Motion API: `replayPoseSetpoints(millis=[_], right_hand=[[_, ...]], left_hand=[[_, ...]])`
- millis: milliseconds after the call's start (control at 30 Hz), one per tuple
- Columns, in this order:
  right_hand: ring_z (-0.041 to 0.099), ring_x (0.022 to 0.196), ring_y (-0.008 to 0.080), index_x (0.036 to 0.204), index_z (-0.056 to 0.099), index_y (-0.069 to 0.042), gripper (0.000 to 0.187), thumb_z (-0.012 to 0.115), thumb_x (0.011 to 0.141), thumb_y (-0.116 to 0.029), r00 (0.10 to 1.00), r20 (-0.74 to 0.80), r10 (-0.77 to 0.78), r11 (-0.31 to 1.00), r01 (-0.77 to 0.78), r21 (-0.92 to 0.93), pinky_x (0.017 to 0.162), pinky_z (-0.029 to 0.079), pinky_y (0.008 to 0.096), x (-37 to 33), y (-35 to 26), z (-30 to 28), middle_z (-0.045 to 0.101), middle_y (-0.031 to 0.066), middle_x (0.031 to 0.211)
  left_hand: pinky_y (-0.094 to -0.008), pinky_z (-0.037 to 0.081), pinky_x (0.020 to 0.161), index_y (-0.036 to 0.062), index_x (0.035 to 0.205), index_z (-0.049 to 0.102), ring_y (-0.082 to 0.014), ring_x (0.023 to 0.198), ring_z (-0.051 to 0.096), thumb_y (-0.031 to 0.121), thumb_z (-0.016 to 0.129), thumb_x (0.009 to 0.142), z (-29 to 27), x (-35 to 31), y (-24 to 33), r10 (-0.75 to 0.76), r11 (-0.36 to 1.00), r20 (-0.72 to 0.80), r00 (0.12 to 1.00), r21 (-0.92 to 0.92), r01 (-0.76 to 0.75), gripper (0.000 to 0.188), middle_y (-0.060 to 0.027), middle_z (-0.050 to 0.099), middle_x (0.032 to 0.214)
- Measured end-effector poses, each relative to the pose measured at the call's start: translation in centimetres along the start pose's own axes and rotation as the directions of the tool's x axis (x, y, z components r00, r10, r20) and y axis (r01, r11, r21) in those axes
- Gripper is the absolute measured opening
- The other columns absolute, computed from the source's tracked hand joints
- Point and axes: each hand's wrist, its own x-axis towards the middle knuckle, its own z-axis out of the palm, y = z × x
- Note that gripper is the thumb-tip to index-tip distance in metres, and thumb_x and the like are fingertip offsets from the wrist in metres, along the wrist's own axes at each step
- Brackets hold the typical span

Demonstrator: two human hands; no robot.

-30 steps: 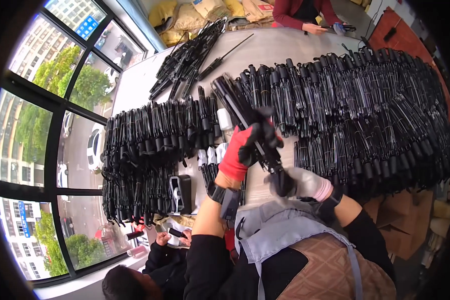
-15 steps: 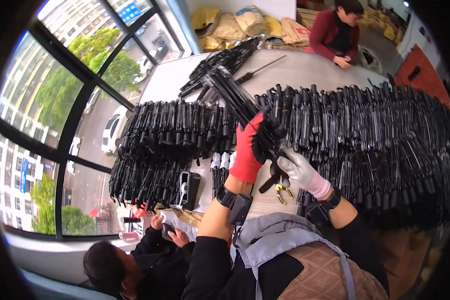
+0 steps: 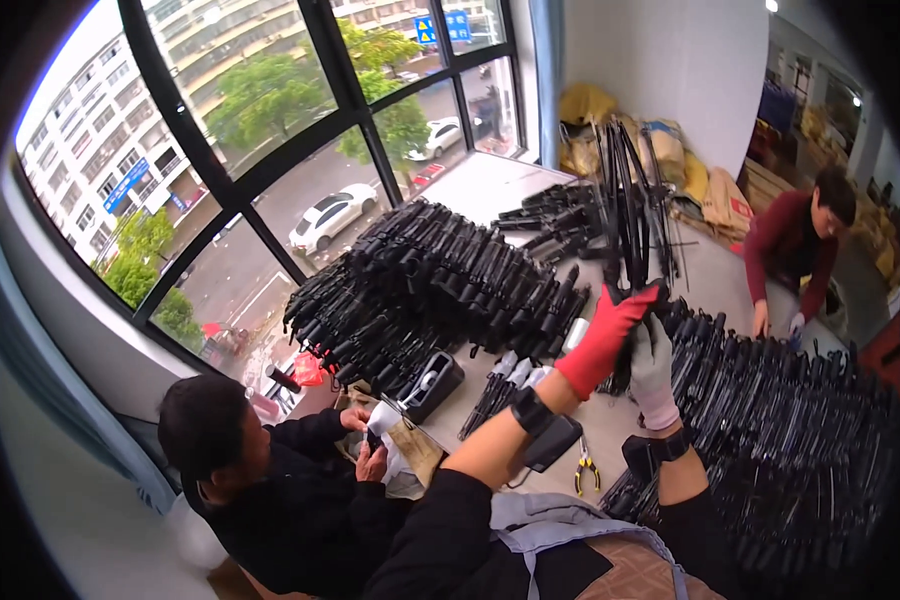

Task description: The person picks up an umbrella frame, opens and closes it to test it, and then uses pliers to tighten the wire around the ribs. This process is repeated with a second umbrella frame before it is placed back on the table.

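Note:
A bundle of black folding umbrella frames (image 3: 628, 215) stands nearly upright in front of me, its thin ribs pointing up. My left hand (image 3: 610, 335), in a red glove, is wrapped round its lower part. Just below and to the right, my right hand (image 3: 654, 375), in a whitish glove, also grips the bundle's lower end; its fingertips are partly hidden. Yellow-and-black pliers (image 3: 587, 470) lie on the table below my hands. Stacked umbrella frames (image 3: 760, 420) lie in rows to the right, with another large pile (image 3: 440, 280) to the left.
A black tape dispenser (image 3: 435, 388) stands beside several white-tipped umbrella frames (image 3: 508, 378). A co-worker in black (image 3: 280, 480) handles something at the left. Another person in dark red (image 3: 792, 240) works across the table. Loose frames (image 3: 555, 215) lie at the back, near stacked sacks (image 3: 725, 200).
The view has swung left. The bundle has gone from slanting to nearly upright, and my two hands have come closer together on it. The person in dark red now reaches down to the table.

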Motion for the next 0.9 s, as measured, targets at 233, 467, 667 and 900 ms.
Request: replayPoseSetpoints(millis=[233,467,667,900], right_hand=[[0.056,0.101,0.0170,0.126,0.050,0.004,0.039,0.047,0.101,-0.026,0.998,0.060,-0.038,0.979,0.025,0.201,0.089,0.045,0.0332,1.3,0.4,0.8,0.061,0.0128,0.114],[0.054,0.077,0.0105,0.113,0.055,0.002,0.031,0.050,0.100,-0.025,0.999,0.045,-0.014,0.966,0.002,0.260,0.069,0.044,0.0264,-0.1,1.9,-1.1,0.060,0.0036,0.088],[0.048,0.052,0.0087,0.098,0.058,0.000,0.032,0.054,0.097,-0.032,0.973,0.152,0.173,0.944,-0.208,0.256,0.049,0.039,0.0233,-5.4,3.0,-6.6,0.054,0.0002,0.065],[0.052,0.050,0.0100,0.100,0.058,0.003,0.042,0.053,0.097,-0.038,0.847,0.388,0.363,0.832,-0.483,0.274,0.046,0.040,0.0225,-16.5,4.0,-13.4,0.055,0.0039,0.063]], left_hand=[[-0.0244,0.048,0.063,0.0018,0.096,0.061,-0.0114,0.068,0.060,0.026,0.068,0.090,-1.2,0.4,-1.5,0.143,0.941,0.014,0.990,0.309,-0.140,0.026,-0.0046,0.064,0.080],[-0.0235,0.046,0.066,0.0016,0.094,0.061,-0.0077,0.072,0.056,0.027,0.067,0.090,-0.1,-0.9,-3.2,0.254,0.859,-0.020,0.967,0.463,-0.216,0.026,0.0000,0.063,0.081],[-0.0348,0.043,0.095,0.0085,0.130,0.053,-0.0187,0.107,0.057,0.048,0.057,0.093,-8.7,0.7,3.9,0.312,0.864,0.060,0.948,0.397,-0.309,0.054,-0.0075,0.059,0.121],[-0.0443,0.050,0.088,0.0077,0.132,0.049,-0.0278,0.098,0.061,0.056,0.053,0.092,-7.4,9.9,8.7,0.043,0.972,0.273,0.961,-0.232,0.023,0.062,-0.0097,0.061,0.108]])
